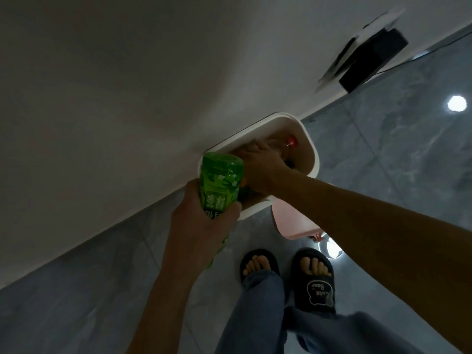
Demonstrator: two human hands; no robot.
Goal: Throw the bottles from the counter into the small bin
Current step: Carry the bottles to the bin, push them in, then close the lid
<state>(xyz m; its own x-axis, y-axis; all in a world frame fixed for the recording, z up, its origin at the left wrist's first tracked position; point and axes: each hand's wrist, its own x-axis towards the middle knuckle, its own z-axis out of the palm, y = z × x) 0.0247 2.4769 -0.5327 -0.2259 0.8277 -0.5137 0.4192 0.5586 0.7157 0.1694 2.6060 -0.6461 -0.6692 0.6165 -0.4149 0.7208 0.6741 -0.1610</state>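
Note:
A small white bin (310,146) stands on the floor against the wall. My right hand (258,163) reaches down inside it and is closed around a clear bottle with a red cap (291,141). Just left of it, over the bin's near rim, my left hand (201,223) grips a green plastic bottle (221,181), held bottom end up toward the bin. Something dark and orange lies in the bin under my hands, too hidden to name.
A pink lid or dustpan (293,223) lies on the grey tiled floor beside the bin. My feet in black slippers (316,279) stand just below it. A black box (374,60) sits by the white wall at upper right.

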